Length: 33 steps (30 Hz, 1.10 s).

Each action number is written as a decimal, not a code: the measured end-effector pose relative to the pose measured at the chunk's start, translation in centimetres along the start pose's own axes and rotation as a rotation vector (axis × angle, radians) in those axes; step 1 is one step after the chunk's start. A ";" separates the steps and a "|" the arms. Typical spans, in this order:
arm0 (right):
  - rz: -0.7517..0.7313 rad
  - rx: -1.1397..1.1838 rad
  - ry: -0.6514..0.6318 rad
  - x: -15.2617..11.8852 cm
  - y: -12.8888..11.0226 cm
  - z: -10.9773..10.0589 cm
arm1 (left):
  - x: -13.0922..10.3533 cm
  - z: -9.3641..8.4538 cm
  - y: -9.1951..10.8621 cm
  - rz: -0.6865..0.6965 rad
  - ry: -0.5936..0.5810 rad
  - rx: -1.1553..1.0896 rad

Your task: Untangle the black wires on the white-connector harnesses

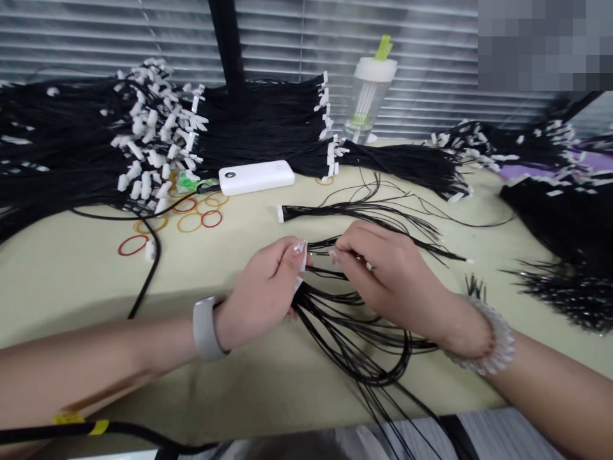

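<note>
My left hand (261, 287) is closed on a white connector (303, 257), pinched under the thumb, from which black wires run to the right. Below it, a bundle of black wires (330, 332) fans out from another white piece at my left fingers, looping down over the table edge. Just right of the connector, my right hand (387, 275) pinches thin black wires between thumb and forefinger. Behind both hands lies a separate wire bundle (345, 209) with a white connector at its left end.
Large piles of black cables (263, 121) with white connectors line the back. A white power bank (257, 177), rubber bands (189, 222) and a clear bottle (368, 99) stand or lie nearby. More wires (565, 281) lie right. A black cable (151, 271) crosses the left side.
</note>
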State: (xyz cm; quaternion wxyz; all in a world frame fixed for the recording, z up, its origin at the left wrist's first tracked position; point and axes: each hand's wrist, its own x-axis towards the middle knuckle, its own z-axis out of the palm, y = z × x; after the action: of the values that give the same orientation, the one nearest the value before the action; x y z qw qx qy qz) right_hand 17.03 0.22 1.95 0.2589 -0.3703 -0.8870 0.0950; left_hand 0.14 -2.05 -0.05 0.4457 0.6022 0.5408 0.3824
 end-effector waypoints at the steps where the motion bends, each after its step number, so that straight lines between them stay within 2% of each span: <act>1: 0.006 -0.008 0.000 0.0 0.0 0.0 | 0.0 0.0 0.0 0.005 -0.003 0.006; 14: -0.006 -0.024 0.050 0.0 -0.1 0.1 | 0.0 0.0 0.0 0.054 -0.034 0.054; 20: -0.042 -0.015 0.008 0.0 -0.1 0.2 | -0.1 0.0 0.0 0.110 -0.038 0.111; 27: -0.059 -0.025 0.059 -0.1 -0.4 0.5 | -0.2 0.0 0.1 0.116 -0.063 0.175; 30: -0.060 -0.046 0.053 0.0 -0.3 0.5 | -0.2 0.1 0.2 0.083 -0.052 0.163; 33: -0.058 -0.113 -0.013 0.3 0.7 0.0 | -0.1 0.0 0.1 0.026 -0.034 0.133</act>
State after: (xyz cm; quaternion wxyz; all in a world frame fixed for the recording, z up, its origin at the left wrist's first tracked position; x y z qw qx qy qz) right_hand 17.26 0.87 1.78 0.2342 -0.3578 -0.9031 0.0398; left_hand 0.20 -2.18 0.05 0.4088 0.6437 0.5497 0.3410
